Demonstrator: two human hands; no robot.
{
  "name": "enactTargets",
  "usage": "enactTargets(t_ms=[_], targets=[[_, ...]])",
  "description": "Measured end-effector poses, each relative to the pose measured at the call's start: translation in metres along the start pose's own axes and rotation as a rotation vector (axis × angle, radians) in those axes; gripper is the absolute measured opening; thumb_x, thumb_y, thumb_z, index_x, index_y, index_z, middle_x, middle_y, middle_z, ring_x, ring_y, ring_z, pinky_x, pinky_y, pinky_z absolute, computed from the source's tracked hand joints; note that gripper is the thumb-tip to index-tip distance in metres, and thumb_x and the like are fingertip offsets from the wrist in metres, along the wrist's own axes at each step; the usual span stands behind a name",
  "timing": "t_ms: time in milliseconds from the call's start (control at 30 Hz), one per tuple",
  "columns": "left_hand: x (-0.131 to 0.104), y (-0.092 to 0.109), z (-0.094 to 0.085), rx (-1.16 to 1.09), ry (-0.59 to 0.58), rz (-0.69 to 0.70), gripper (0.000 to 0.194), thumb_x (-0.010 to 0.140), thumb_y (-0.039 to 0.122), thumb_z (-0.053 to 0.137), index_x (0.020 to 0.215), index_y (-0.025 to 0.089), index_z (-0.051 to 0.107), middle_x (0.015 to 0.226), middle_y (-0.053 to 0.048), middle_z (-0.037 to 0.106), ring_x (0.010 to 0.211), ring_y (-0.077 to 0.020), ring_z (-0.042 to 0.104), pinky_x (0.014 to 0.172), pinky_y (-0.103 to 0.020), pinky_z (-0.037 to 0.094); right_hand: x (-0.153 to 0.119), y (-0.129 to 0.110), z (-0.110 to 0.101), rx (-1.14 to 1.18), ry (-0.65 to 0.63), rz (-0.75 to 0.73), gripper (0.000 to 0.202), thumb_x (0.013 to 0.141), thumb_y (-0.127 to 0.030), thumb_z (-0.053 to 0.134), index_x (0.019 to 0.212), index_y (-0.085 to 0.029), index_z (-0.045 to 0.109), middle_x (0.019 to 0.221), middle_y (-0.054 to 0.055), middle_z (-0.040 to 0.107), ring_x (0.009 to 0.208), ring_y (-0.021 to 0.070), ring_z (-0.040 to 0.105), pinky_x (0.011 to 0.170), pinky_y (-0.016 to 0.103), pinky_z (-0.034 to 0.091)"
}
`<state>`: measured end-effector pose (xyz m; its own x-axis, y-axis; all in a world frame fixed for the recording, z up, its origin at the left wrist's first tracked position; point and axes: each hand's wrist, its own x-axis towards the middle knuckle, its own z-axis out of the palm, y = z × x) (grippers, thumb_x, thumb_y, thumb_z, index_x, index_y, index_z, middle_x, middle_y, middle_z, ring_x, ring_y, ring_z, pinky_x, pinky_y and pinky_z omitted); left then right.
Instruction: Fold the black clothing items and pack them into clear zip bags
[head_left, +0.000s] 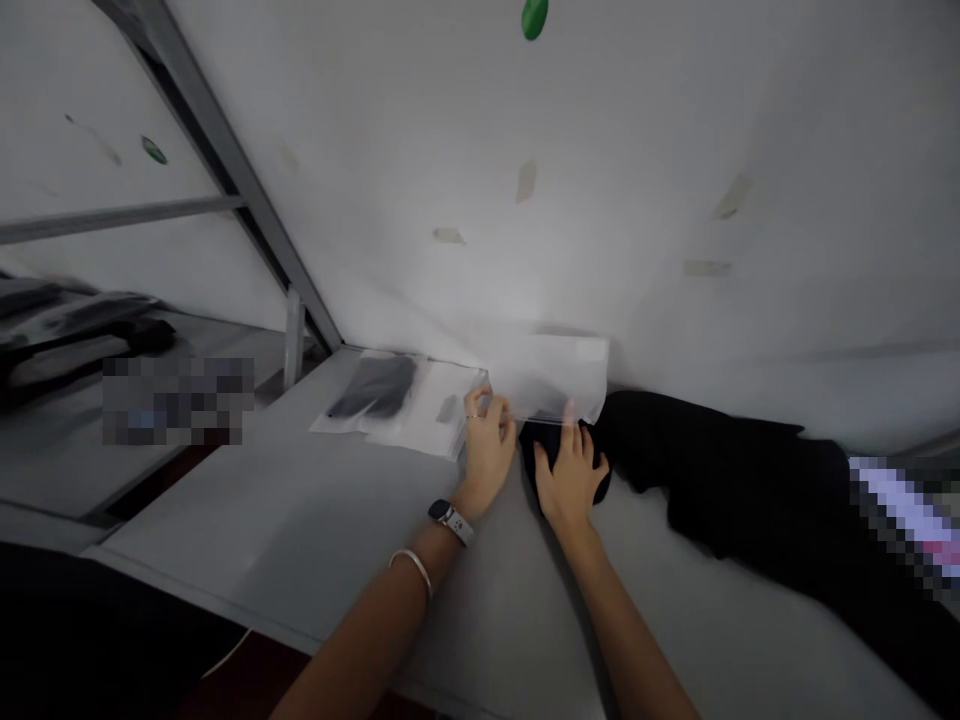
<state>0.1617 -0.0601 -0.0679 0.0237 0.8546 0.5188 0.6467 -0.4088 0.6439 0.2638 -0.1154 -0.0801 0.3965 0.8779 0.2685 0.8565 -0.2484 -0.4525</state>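
Black cloth point(552, 438) underlies spread right fingers point(569, 440); left fingers point(495, 409) curl by plastic point(559, 375), grip unclear.

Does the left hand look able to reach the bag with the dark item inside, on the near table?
Probably yes. That bag lies flat just left of the left hand, with only low, flat white packaging between; the curled fingers may first have to leave the clear bag.

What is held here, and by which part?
The left hand seems to pinch the clear bag by its left edge; the right hand rests on black cloth.
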Motion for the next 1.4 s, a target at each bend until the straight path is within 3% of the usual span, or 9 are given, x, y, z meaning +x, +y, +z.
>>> enactTargets(t_ms=[67, 133, 233, 367, 600, 933, 1133, 1267, 1400], targets=[[0.000, -0.003, 0.004, -0.159, 0.047, -0.080, 0.014, 0.080, 0.006, 0.046, 0.085, 0.018, 0.051, 0.117, -0.009, 0.049, 0.089, -0.0143, 0.057, 0.067, -0.023, 0.048, -0.001, -0.001, 0.002, 0.002, 0.003, -0.018, 0.063, 0.094, -0.036, 0.035, 0.152, -0.020, 0.017, 0.145, 0.011, 0.045, 0.135, 0.0301, 0.034, 0.103, 0.059, 0.024], [-0.001, -0.006, 0.008, -0.224, 0.030, -0.154, 0.014, 0.080, 0.007, 0.046, 0.084, 0.020, 0.048, 0.093, -0.003, 0.056, 0.078, -0.0133, 0.057, 0.063, -0.022, 0.046, -0.002, -0.001, 0.004, 0.010, 0.008, -0.038, 0.064, 0.093, -0.036, 0.035, 0.152, -0.020, 0.016, 0.145, 0.012, 0.045, 0.135, 0.0299, 0.034, 0.103, 0.059, 0.024], [0.001, -0.009, 0.009, -0.133, -0.009, -0.201, 0.015, 0.079, 0.006, 0.045, 0.081, 0.021, 0.045, 0.068, 0.004, 0.052, 0.065, -0.0130, 0.054, 0.062, -0.022, 0.042, -0.002, 0.001, 0.007, 0.035, 0.017, -0.061, 0.064, 0.093, -0.036, 0.035, 0.152, -0.018, 0.016, 0.144, 0.013, 0.046, 0.135, 0.0299, 0.034, 0.103, 0.058, 0.024], [0.005, -0.010, 0.003, 0.198, -0.069, -0.129, 0.014, 0.083, 0.007, 0.046, 0.082, 0.020, 0.048, 0.078, 0.000, 0.060, 0.074, -0.0160, 0.058, 0.065, -0.025, 0.041, -0.001, 0.003, 0.008, 0.082, 0.023, -0.086, 0.065, 0.092, -0.036, 0.036, 0.151, -0.019, 0.017, 0.142, 0.012, 0.049, 0.133, 0.0287, 0.038, 0.104, 0.058, 0.024], [0.007, -0.007, -0.001, 0.577, -0.387, -0.061, 0.027, 0.087, 0.008, 0.044, 0.110, 0.022, 0.046, 0.099, -0.006, 0.067, 0.077, -0.0207, 0.065, 0.059, -0.028, 0.041, -0.001, 0.004, 0.006, 0.149, 0.003, -0.094, 0.062, 0.092, -0.036, 0.036, 0.150, -0.021, 0.022, 0.138, 0.013, 0.052, 0.131, 0.0284, 0.041, 0.104, 0.057, 0.023], [0.009, -0.015, -0.004, 0.458, -0.461, -0.121, 0.028, 0.091, 0.013, 0.040, 0.118, 0.021, 0.039, 0.088, -0.006, 0.067, 0.080, -0.0206, 0.067, 0.064, -0.026, 0.044, 0.003, 0.016, 0.005, 0.368, -0.122, -0.333, 0.065, 0.088, -0.032, 0.042, 0.149, -0.018, 0.022, 0.130, 0.011, 0.058, 0.126, 0.0229, 0.048, 0.109, 0.048, 0.026], [0.008, -0.019, -0.010, 0.419, -0.507, -0.082, 0.035, 0.087, 0.011, 0.044, 0.120, 0.022, 0.041, 0.088, -0.006, 0.068, 0.082, -0.0208, 0.068, 0.066, -0.026, 0.045, 0.003, 0.008, 0.002, 0.214, -0.134, -0.350, 0.070, 0.086, -0.034, 0.046, 0.149, -0.015, 0.021, 0.140, 0.014, 0.051, 0.131, 0.0239, 0.042, 0.110, 0.048, 0.022], [0.006, -0.015, -0.013, 0.513, -0.566, -0.057, 0.040, 0.082, 0.004, 0.047, 0.118, 0.020, 0.044, 0.091, -0.010, 0.069, 0.085, -0.0228, 0.069, 0.068, -0.027, 0.047, 0.007, 0.006, 0.003, 0.071, -0.135, -0.320, 0.060, 0.090, -0.033, 0.041, 0.148, -0.023, 0.028, 0.149, 0.008, 0.040, 0.137, 0.0230, 0.034, 0.110, 0.048, 0.021], [-0.001, -0.003, -0.012, 0.558, -0.605, -0.031, 0.037, 0.082, 0.011, 0.050, 0.119, 0.014, 0.046, 0.088, -0.015, 0.069, 0.082, -0.0286, 0.069, 0.068, -0.034, 0.050, 0.019, 0.008, 0.002, -0.042, -0.140, -0.259, 0.056, 0.091, -0.036, 0.042, 0.146, -0.028, 0.034, 0.154, 0.005, 0.033, 0.138, 0.0260, 0.031, 0.107, 0.052, 0.022]])
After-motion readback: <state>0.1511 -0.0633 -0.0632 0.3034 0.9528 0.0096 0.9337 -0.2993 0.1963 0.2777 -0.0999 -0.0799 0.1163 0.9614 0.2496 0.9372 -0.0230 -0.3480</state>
